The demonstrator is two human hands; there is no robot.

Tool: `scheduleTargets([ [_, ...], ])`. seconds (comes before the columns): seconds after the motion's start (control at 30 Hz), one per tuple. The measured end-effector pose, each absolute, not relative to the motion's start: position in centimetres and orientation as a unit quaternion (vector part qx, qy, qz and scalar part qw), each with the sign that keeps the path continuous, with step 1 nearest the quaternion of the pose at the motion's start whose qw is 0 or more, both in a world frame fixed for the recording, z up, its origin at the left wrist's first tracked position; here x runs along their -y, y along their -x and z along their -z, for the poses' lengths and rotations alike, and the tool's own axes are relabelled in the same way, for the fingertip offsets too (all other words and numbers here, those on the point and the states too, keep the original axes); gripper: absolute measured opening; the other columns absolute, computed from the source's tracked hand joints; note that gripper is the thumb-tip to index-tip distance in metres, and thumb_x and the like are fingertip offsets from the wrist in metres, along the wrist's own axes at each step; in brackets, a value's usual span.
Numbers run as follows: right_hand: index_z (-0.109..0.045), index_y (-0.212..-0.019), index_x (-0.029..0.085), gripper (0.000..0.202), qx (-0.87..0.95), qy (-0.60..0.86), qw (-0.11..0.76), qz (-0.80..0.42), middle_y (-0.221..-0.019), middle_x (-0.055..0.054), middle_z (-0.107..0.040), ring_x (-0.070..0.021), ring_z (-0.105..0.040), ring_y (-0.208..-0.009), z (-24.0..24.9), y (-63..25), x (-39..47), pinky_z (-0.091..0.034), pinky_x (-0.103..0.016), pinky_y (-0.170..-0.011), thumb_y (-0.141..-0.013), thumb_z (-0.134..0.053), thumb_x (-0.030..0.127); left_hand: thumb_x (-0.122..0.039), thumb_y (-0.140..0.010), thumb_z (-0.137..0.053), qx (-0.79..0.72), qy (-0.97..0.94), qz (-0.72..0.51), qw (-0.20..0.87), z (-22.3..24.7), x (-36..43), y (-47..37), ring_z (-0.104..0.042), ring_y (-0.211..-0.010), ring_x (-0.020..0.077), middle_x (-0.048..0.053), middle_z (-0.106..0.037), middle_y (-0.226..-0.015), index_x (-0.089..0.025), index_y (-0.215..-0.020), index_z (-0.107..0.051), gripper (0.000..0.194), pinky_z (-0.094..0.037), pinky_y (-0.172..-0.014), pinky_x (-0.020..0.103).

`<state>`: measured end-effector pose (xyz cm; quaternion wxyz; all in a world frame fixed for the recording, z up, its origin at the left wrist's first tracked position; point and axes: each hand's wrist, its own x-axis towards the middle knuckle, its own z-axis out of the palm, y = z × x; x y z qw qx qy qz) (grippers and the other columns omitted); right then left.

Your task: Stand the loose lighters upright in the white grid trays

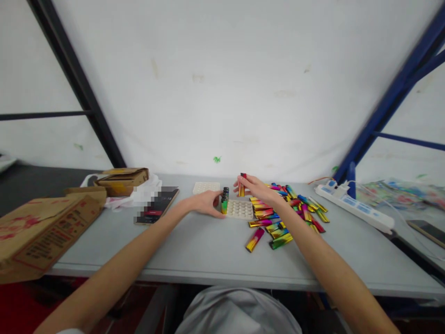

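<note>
Near grey table's (194, 253) back edge, right hand (259, 189) pinches lighter (242, 186), best kept upright; left hand's (206, 203) fingers curl round standing lighters (224, 203).

A grey table (208, 250) is covered at its right half by a loose spread of shiny multicoloured lighters (255, 239), some overlapped by others. A pitted pale tray (240, 209) is set beside them, and a second tray (206, 187) (similarly pale) is placed behind it. The right side is occupied by a white power strip (358, 208), the left by a dark flat item (158, 206), partly pixelated.
</note>
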<state>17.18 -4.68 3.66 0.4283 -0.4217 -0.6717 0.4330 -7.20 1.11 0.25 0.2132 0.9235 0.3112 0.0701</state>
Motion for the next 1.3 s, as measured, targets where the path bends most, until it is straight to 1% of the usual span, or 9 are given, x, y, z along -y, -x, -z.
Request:
scheduleTargets([
  [0.17,-0.055,-0.085,0.02,0.043,0.674,0.388,0.452,-0.436,-0.07,0.002,-0.057,-0.0137,-0.057,-0.065,-1.7,-16.0,4.8,-0.052,-0.03,-0.068,-0.095,-0.051,0.062,-0.065,-0.066,-0.075,-0.314,-0.923,-0.112,0.19,0.7,-0.6,7.6,-0.057,-0.073,0.0199,0.002,-0.062,-0.085,-0.019,-0.097,-0.057,0.058,-0.043,-0.064,0.029],
  [0.27,-0.05,-0.088,0.022,0.042,0.658,0.421,0.459,-0.423,-0.061,0.009,-0.039,-0.01,-0.038,-0.051,-0.3,-16.1,4.7,-0.04,-0.024,-0.052,-0.093,-0.051,0.064,-0.065,-0.067,-0.073,-0.318,-0.923,-0.123,0.177,0.8,-0.2,7.7,-0.058,-0.075,0.021,0.003,-0.062,-0.086,-0.018,-0.096,-0.057,0.056,-0.043,-0.066,0.029],
  [0.33,-0.048,-0.085,0.023,0.044,0.661,0.454,0.449,-0.394,-0.061,0.009,-0.037,-0.0099,-0.034,-0.05,0.4,-16.0,4.6,-0.032,-0.023,-0.048,-0.093,-0.048,0.066,-0.065,-0.067,-0.073,-0.322,-0.922,-0.125,0.173,0.8,0.1,7.6,-0.059,-0.076,0.0218,0.004,-0.063,-0.087,-0.018,-0.096,-0.058,0.057,-0.043,-0.066,0.03],
  [0.53,-0.037,-0.061,0.022,0.055,0.669,0.54,0.459,-0.224,-0.059,0.004,-0.032,-0.012,-0.033,-0.058,0.6,-14.8,5.3,-0.026,-0.027,-0.055,-0.093,-0.041,0.068,-0.065,-0.067,-0.073,-0.327,-0.919,-0.129,0.177,0.7,0.2,7.5,-0.06,-0.077,0.0226,0.004,-0.065,-0.087,-0.018,-0.096,-0.06,0.057,-0.042,-0.067,0.03],
  [0.67,-0.031,-0.059,0.023,0.048,0.655,0.571,0.459,-0.182,-0.059,0.005,-0.025,-0.0114,-0.028,-0.057,0.2,-14.3,5.6,-0.021,-0.028,-0.055,-0.089,-0.045,0.057,-0.065,-0.066,-0.074,-0.328,-0.919,-0.131,0.178,0.8,0.2,7.5,-0.061,-0.076,0.0225,0.003,-0.065,-0.087,-0.018,-0.097,-0.061,0.057,-0.042,-0.066,0.03],
  [0.8,-0.032,-0.06,0.023,0.035,0.664,0.561,0.464,-0.171,-0.059,0.005,-0.026,-0.0118,-0.031,-0.057,0.0,-14.6,5.7,-0.021,-0.028,-0.056,-0.086,-0.042,0.044,-0.065,-0.066,-0.074,-0.331,-0.918,-0.13,0.176,0.8,0.2,7.5,-0.061,-0.076,0.0227,0.004,-0.065,-0.087,-0.018,-0.097,-0.061,0.058,-0.042,-0.066,0.03],
  [1.0,-0.033,-0.06,0.023,0.032,0.669,0.551,0.469,-0.167,-0.059,0.005,-0.029,-0.0119,-0.034,-0.057,0.0,-14.9,5.9,-0.023,-0.027,-0.057,-0.086,-0.041,0.04,-0.064,-0.067,-0.074,-0.33,-0.918,-0.126,0.178,0.7,0.2,7.5,-0.061,-0.077,0.0227,0.004,-0.066,-0.087,-0.018,-0.099,-0.062,0.058,-0.042,-0.067,0.03],
  [1.2,-0.042,-0.068,0.022,0.043,0.674,0.554,0.466,-0.146,-0.061,0.005,-0.044,-0.0138,-0.043,-0.06,0.3,-15.0,5.8,-0.031,-0.027,-0.06,-0.097,-0.042,0.055,-0.065,-0.066,-0.074,-0.332,-0.918,-0.128,0.177,0.7,0.2,7.5,-0.06,-0.076,0.0219,0.004,-0.065,-0.086,-0.018,-0.096,-0.06,0.058,-0.043,-0.066,0.029],
  [1.3,-0.05,-0.081,0.022,0.038,0.7,0.542,0.445,-0.139,-0.069,0.002,-0.056,-0.0159,-0.052,-0.066,0.6,-15.3,5.7,-0.038,-0.028,-0.063,-0.101,-0.041,0.053,-0.065,-0.066,-0.074,-0.328,-0.918,-0.133,0.179,0.8,0.2,7.5,-0.06,-0.076,0.0216,0.004,-0.065,-0.087,-0.018,-0.097,-0.061,0.058,-0.043,-0.066,0.029],
])
